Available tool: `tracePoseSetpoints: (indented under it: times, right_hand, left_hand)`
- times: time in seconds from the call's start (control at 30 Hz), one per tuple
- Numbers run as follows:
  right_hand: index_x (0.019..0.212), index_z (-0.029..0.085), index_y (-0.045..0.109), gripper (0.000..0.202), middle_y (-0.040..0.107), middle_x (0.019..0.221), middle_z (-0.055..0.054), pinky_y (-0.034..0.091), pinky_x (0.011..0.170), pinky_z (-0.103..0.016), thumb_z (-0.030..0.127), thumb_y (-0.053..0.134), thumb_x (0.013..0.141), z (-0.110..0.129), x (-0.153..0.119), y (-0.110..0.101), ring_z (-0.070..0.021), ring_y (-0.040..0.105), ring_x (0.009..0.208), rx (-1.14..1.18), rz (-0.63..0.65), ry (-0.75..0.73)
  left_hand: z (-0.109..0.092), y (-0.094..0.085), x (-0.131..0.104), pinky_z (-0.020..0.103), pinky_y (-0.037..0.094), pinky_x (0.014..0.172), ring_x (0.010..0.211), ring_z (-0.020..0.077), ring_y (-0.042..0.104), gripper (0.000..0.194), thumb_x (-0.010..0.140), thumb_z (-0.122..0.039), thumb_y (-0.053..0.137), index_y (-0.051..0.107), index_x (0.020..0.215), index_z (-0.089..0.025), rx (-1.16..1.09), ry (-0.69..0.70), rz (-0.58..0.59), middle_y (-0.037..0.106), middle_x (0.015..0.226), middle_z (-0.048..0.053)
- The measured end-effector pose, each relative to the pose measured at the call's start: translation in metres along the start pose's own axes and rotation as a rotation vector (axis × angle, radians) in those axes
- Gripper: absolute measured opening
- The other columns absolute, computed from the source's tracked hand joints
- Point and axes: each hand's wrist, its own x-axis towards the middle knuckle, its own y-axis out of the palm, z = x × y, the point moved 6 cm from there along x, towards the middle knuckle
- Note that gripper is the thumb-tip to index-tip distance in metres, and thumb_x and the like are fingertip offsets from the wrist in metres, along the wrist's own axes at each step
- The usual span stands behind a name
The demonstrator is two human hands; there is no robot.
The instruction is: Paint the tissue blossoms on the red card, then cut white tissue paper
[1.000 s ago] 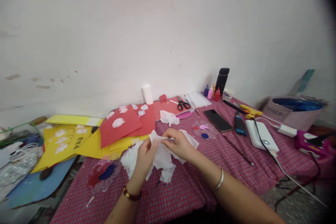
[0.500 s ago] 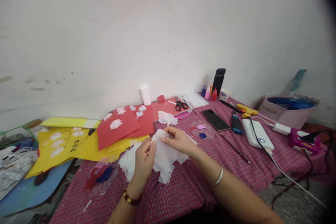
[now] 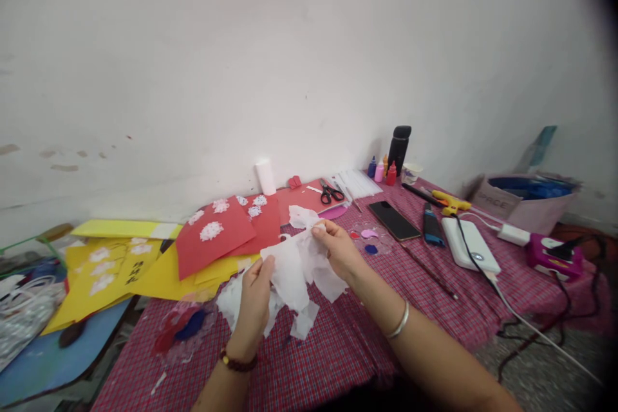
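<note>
L hand (image 3: 255, 290) pinching tissue (image 3: 288, 277) at left edge; R hand (image 3: 338, 250) gripping same at right edge, w/ thumb & fingers. Tissue L of phone (image 3: 394, 220), nearer wearer. Palette (image 3: 371, 249) just L of phone; brush (image 3: 429, 270) on phone's near side; scissors (image 3: 331, 193) behind & L of phone; red card (image 3: 193, 251) well L of phone.

Between the forearms (image 3: 429, 354), bare table (image 3: 313, 360) leaves a way in at lower middle, closed at frame centre by hanging paper (image 3: 288, 277). Right of that, a phone (image 3: 394, 219) and brush (image 3: 429, 272) obstruct low passage; behind, a tall bottle (image 3: 399, 149) stands near the wall (image 3: 309, 45).
</note>
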Motion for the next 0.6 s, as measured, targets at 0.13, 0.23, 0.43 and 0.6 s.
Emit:
tracePoseSetpoints:
  times: [0.13, 0.23, 0.43, 0.6]
  right_hand:
    - [0.07, 0.02, 0.046, 0.035, 0.043, 0.059, 0.006, 0.03, 0.049, -0.021, 0.047, 0.069, 0.068, 0.001, 0.0, 0.001, -0.0084, 0.038, 0.051, 0.015, 0.011, -0.001]
    - [0.068, 0.018, 0.051, 0.035, 0.044, 0.057, 0.006, 0.027, 0.048, -0.02, 0.045, 0.072, 0.067, 0.0, -0.002, 0.005, -0.008, 0.037, 0.05, -0.017, 0.07, 0.012]
    - [0.072, 0.017, 0.055, 0.034, 0.05, 0.061, 0.004, 0.029, 0.05, -0.021, 0.046, 0.072, 0.068, -0.004, -0.01, 0.019, -0.0081, 0.04, 0.051, -0.098, 0.27, 0.067]
    - [0.069, 0.019, 0.05, 0.034, 0.047, 0.057, 0.006, 0.03, 0.049, -0.022, 0.047, 0.069, 0.069, -0.006, -0.002, 0.006, -0.0083, 0.039, 0.049, -0.093, 0.116, 0.043]
  left_hand:
    - [0.003, 0.004, 0.004, 0.028, 0.047, 0.067, 0.077, 0.0186, 0.062, 0.032, 0.075, -0.036, 0.064, 0.059, 0.098, -0.015, -0.132, -0.055, 0.064, 0.066, 0.09, 0.005]
    - [-0.008, 0.0, 0.006, 0.03, 0.046, 0.081, 0.099, 0.0213, 0.06, 0.041, 0.071, -0.028, 0.067, 0.056, 0.11, -0.019, -0.022, 0.086, 0.056, 0.064, 0.11, 0.008]
    - [-0.005, 0.003, 0.008, 0.024, 0.039, 0.061, 0.065, 0.015, 0.05, 0.024, 0.08, -0.04, 0.061, 0.06, 0.073, -0.017, 0.243, 0.145, 0.185, 0.057, 0.068, 0.0]
    - [-0.002, 0.003, 0.005, 0.022, 0.03, 0.054, 0.057, 0.0115, 0.036, 0.036, 0.085, -0.045, 0.056, 0.049, 0.062, -0.018, 0.222, 0.141, 0.174, 0.039, 0.06, -0.004]
